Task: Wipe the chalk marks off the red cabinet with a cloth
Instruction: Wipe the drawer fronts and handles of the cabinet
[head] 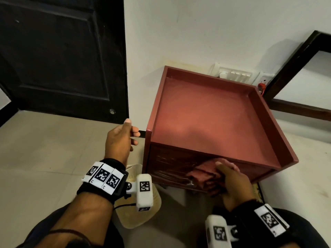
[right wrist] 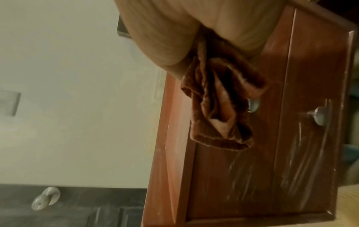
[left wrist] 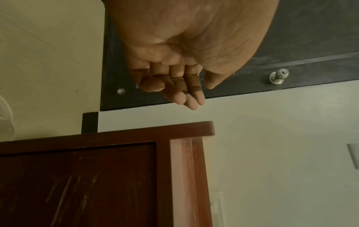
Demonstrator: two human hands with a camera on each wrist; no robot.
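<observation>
Chalk marks streak the dark front panel of the red cabinet, which stands against the far wall right of a black door. Right hand grips a bunched reddish cloth against that front. Left hand hovers just left of the cabinet, fingers loosely curled, holding nothing.

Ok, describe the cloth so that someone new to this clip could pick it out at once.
Start at the red cabinet against the white wall, right of the dark door. On its darker front panel, beside a metal knob, the right hand presses a crumpled reddish-brown cloth. It is the only soft, folded thing there, close in colour to the cabinet.
</observation>
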